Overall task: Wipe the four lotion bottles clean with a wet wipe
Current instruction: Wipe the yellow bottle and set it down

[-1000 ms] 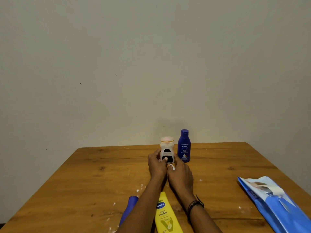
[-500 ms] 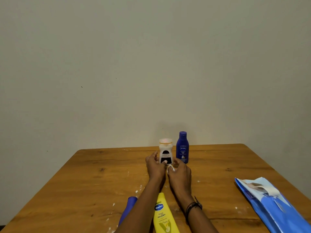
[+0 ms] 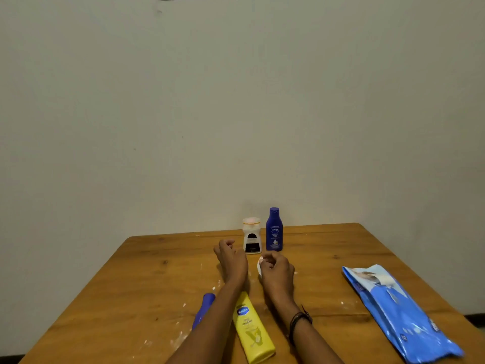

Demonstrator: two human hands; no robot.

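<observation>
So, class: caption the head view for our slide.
Right hand holds a wet wipe near two upright bottles.

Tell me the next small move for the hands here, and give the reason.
Probably reach the left hand down to the yellow bottle lying on the table and lift it toward the wipe bunched in the right hand. The white bottle and the upright blue bottle stand free at the back, while the yellow one and another blue bottle lie flat, seemingly unwiped.
</observation>
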